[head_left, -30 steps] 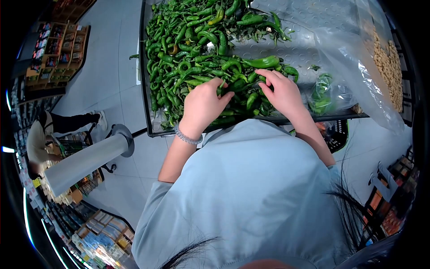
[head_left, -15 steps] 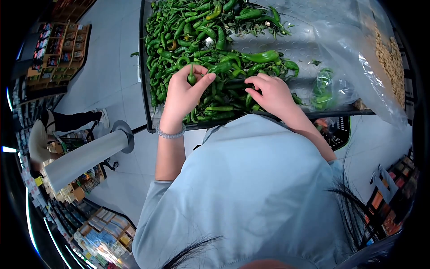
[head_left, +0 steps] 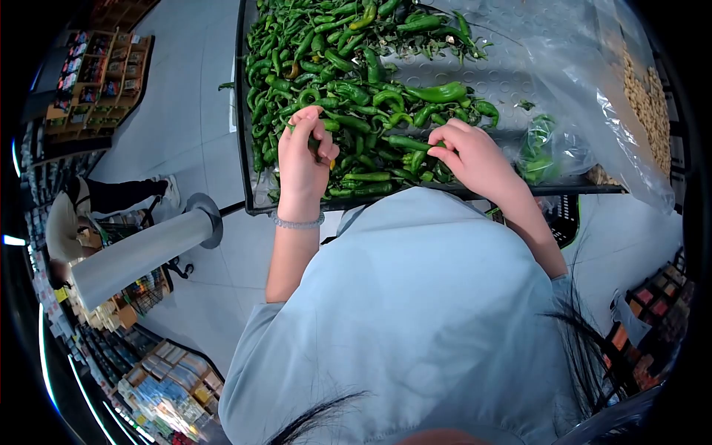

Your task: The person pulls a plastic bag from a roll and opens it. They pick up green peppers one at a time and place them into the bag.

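Observation:
Green peppers [head_left: 352, 93] lie heaped in a dark-rimmed tray [head_left: 241, 111]. Above the heap's near left part, my left hand [head_left: 302, 159] is closed with its fingers curled round a green pepper; a bit of green and a yellowish tip show between the fingers. To its right, my right hand [head_left: 471, 154] pinches the end of a long green pepper [head_left: 408, 143], which lies level over the others. A clear plastic bag [head_left: 567, 148] with some green peppers inside rests at the tray's right, close to my right hand.
Loose leaf scraps lie on the tray's studded base [head_left: 504, 74]. Beyond the bag is a heap of peanut-like tan pieces [head_left: 645, 111]. A grey post [head_left: 148, 252] stands at left, near a person [head_left: 67, 222] with a cart. A dark basket [head_left: 567, 219] sits under the tray's right edge.
My left hand has turned and curled its fingers, hiding the pepper that stuck up from it. The right hand has moved slightly right and now pinches a long pepper.

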A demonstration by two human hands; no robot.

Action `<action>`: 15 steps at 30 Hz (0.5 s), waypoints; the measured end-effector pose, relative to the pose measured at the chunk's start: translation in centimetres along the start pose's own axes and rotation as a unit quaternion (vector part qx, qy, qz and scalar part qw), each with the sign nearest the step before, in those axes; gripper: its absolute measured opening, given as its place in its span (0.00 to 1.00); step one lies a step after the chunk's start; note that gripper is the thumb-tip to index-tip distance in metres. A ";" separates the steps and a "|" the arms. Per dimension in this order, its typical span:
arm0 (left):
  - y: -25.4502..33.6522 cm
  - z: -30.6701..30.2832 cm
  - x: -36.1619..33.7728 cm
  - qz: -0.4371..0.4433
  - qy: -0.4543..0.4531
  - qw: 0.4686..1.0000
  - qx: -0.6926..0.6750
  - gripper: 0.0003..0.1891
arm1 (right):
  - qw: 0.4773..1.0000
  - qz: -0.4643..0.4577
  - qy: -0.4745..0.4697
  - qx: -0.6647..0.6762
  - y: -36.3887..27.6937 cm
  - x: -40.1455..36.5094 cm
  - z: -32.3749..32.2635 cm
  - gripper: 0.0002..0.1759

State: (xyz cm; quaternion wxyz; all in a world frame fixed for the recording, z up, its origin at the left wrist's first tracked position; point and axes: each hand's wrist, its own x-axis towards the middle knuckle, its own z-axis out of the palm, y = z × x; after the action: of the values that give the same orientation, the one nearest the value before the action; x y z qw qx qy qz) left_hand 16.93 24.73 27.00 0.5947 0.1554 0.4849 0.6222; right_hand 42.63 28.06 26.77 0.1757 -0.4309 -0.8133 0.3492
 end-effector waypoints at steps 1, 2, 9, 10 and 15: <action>-0.1 -0.3 -0.1 -0.003 0.002 1.000 0.000 0.06 | 0.997 0.041 -0.023 0.053 -0.1 -0.2 -0.7 0.08; -0.2 -0.8 -0.2 -0.005 0.004 1.000 0.000 0.06 | 0.996 0.029 0.001 0.080 0.2 -0.4 -1.0 0.08; -0.7 -2.5 0.3 0.100 0.026 0.936 0.337 0.09 | 0.919 -0.003 0.358 0.164 0.5 2.0 -3.5 0.18; -0.6 -2.1 0.1 0.136 0.033 0.877 0.459 0.10 | 0.922 -0.029 0.360 0.137 0.3 2.2 -3.2 0.18; -1.1 -1.2 -1.3 0.071 -0.038 0.703 0.707 0.14 | 0.991 0.011 0.125 0.040 -0.3 1.6 0.5 0.12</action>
State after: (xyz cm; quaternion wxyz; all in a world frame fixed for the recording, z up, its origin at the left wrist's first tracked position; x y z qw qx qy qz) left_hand 16.93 22.84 26.08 0.2823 0.5878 0.7468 0.1308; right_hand 41.26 29.10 26.60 0.2894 -0.4727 -0.7658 0.3262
